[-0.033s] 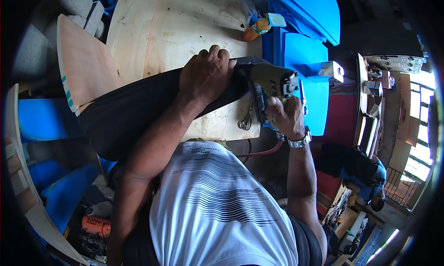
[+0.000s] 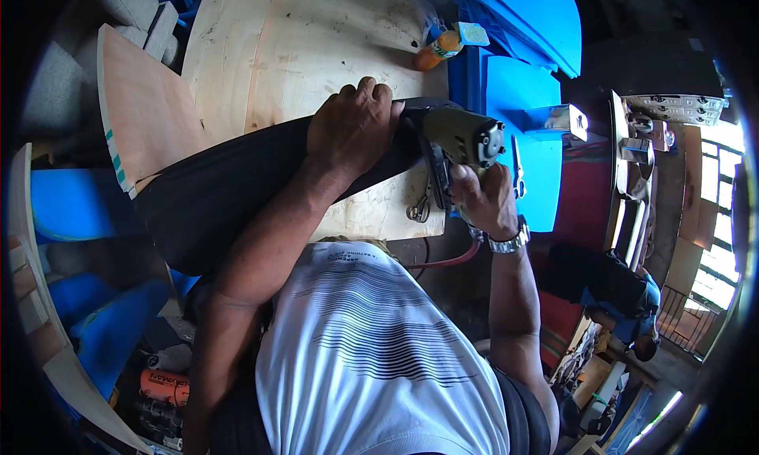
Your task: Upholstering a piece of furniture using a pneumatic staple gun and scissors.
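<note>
A long curved panel covered in black fabric lies slanting across the pale wooden tabletop. My left hand is closed over it near its right end, with the fingers curled at the far edge. In my right hand is an olive-coloured air staple gun, gripped by its handle. The gun's nose is at the panel's right end; exactly where it touches is hidden. A red air hose runs below that hand.
Dark-handled scissors lie at the table's near edge, and another pair of scissors rests on blue boards at right. An orange drink bottle lies farther back. Bare curved plywood stands left. Another person is bent over at far right.
My right hand and the staple gun have shifted slightly left, toward the panel. My left hand and the panel look unmoved.
</note>
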{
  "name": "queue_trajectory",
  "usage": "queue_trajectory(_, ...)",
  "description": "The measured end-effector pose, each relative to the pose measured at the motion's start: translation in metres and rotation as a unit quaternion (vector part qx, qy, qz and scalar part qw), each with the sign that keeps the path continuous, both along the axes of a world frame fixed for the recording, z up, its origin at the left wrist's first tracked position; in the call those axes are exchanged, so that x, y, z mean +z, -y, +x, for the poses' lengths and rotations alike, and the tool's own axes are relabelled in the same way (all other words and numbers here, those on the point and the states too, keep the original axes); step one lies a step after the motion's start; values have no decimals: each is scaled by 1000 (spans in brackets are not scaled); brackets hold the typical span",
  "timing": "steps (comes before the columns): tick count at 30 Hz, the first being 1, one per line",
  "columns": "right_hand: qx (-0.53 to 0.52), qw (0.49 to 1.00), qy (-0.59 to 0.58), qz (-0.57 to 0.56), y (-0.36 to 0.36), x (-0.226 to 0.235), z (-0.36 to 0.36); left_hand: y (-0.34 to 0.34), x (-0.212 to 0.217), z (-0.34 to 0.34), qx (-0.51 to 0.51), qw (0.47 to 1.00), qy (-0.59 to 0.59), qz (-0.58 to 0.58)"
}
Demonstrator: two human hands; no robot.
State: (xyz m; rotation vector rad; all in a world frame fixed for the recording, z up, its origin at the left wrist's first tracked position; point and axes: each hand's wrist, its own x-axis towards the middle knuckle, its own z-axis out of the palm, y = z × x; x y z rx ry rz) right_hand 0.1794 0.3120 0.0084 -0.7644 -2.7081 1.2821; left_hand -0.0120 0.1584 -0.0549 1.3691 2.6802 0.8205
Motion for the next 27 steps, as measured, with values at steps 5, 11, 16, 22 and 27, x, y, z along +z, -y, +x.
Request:
queue_trajectory(5,-17,999,20,30,6,-6,-4,1,-2,-2,2,1000,0,8)
queue_trajectory(11,-12,999,1,41,18,-7,-8,0,-7,-4,10,998,49,26)
queue_trajectory(16,-18,999,2,40,27,-6,-12,23,3,-12,19,961,-28,275)
queue_trajectory(22,-14,997,-17,77,29,-10,-11,111,18,-7,55,978,-134,152)
queue_trajectory(27,-27,999,-14,31,27,-16,-11,134,13,-1,43,989,-138,39)
